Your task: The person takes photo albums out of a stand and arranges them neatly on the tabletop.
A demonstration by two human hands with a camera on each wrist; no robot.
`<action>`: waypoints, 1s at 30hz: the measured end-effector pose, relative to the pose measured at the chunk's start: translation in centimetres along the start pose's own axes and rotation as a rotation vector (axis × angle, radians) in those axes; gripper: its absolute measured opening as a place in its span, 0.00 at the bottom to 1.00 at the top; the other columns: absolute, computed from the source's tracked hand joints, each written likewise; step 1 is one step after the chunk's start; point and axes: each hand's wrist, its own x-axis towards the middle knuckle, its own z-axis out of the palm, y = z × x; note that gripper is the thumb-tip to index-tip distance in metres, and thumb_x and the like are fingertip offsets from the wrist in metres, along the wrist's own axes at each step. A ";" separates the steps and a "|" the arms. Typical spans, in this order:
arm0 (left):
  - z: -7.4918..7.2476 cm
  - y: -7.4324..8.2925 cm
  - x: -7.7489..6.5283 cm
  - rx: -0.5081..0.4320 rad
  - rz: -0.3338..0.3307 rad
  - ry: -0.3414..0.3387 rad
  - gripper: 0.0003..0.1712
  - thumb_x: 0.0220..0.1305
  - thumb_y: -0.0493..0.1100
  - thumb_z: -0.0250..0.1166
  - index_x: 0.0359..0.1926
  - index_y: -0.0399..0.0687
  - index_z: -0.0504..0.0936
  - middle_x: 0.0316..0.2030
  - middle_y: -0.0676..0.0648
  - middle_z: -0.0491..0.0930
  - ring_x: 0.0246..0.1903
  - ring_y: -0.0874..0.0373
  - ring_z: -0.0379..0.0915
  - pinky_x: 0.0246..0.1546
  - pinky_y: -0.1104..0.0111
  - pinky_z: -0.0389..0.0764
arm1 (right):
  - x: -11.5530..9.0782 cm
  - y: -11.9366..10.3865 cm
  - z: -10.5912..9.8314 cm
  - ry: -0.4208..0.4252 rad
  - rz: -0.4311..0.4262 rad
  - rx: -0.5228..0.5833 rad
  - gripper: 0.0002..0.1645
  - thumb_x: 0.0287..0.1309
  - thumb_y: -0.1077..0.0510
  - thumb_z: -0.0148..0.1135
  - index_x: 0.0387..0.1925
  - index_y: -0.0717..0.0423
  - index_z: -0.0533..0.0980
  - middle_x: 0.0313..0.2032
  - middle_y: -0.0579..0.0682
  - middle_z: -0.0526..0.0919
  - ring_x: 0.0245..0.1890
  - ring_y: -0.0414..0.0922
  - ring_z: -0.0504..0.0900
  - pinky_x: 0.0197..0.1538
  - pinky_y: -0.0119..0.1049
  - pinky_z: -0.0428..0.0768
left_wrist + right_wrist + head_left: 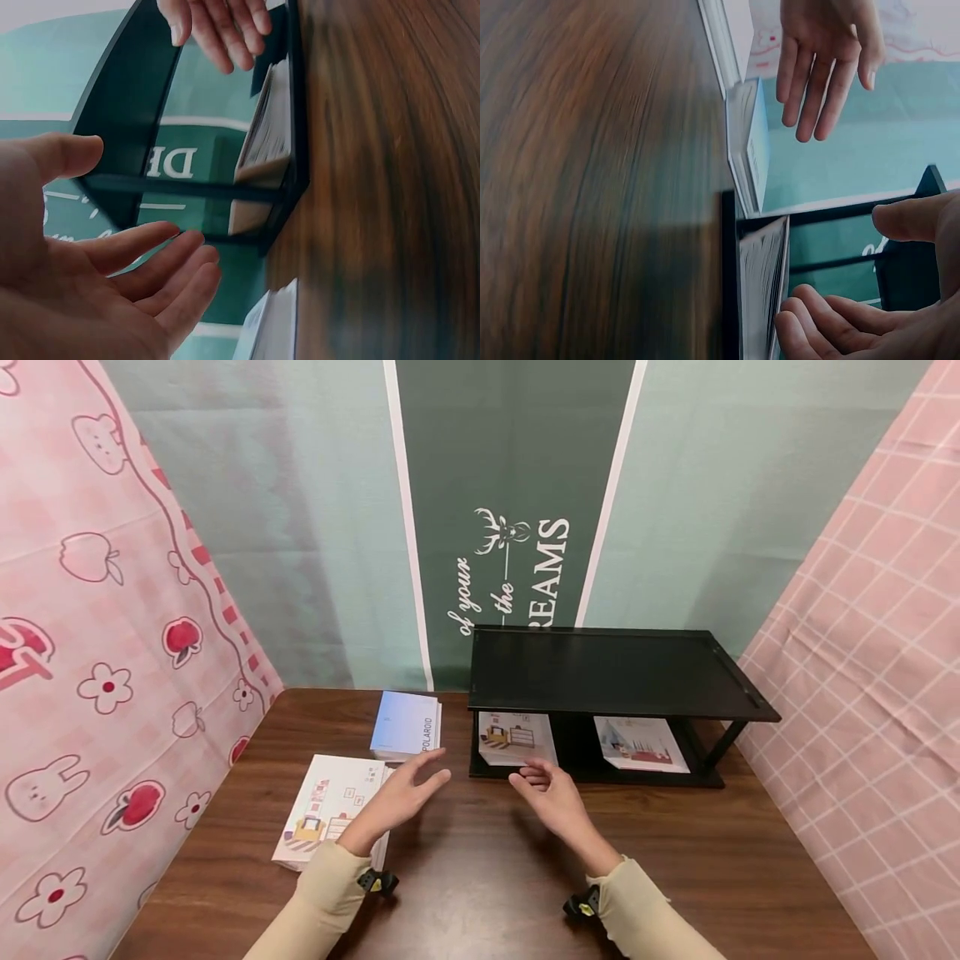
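My left hand (399,795) hovers over the table with fingers extended and thumb apart, holding nothing. Beneath and left of it lies a thick white album (330,793) with a printed drawing on its cover. Just beyond its fingertips is a smaller blue-and-white album (406,723) marked POLAROID. The right hand (557,799), fingers loosely bent and nothing in them, is in front of a black two-tier rack (615,672). Close to its fingertips, on the lower tier, lies an album (516,737) with a drawing like the white one's; its page edges show in both wrist views.
Another album (643,745), with a blue and red cover picture, lies at the right of the lower tier. The rack's posts and upper board overhang both albums. Wood-grain table (480,877) extends in front; a green cloth (517,460) hangs behind, pink cloths at both sides.
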 end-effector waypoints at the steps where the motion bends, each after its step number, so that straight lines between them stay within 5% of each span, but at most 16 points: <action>1: 0.4 0.1 0.2 0.001 -0.001 -0.004 0.33 0.80 0.50 0.65 0.76 0.38 0.73 0.73 0.36 0.74 0.75 0.39 0.67 0.75 0.44 0.67 | 0.0 0.2 -0.3 0.007 0.001 -0.007 0.30 0.70 0.56 0.73 0.63 0.72 0.78 0.53 0.64 0.88 0.52 0.57 0.87 0.59 0.51 0.85; 13: 4.1 -0.1 2.8 -0.085 -0.055 -0.025 0.34 0.81 0.55 0.62 0.74 0.34 0.74 0.67 0.34 0.80 0.67 0.39 0.77 0.69 0.47 0.77 | 1.0 2.4 -2.5 0.095 0.016 -0.097 0.32 0.71 0.55 0.72 0.64 0.75 0.76 0.56 0.69 0.85 0.57 0.63 0.83 0.64 0.59 0.81; 30: 6.6 -0.5 5.3 -0.112 -0.138 0.070 0.30 0.81 0.51 0.61 0.67 0.29 0.79 0.63 0.31 0.81 0.65 0.37 0.78 0.67 0.46 0.78 | 2.8 4.8 -3.1 0.167 0.005 -0.281 0.30 0.68 0.55 0.72 0.60 0.77 0.79 0.52 0.72 0.82 0.56 0.67 0.79 0.61 0.61 0.79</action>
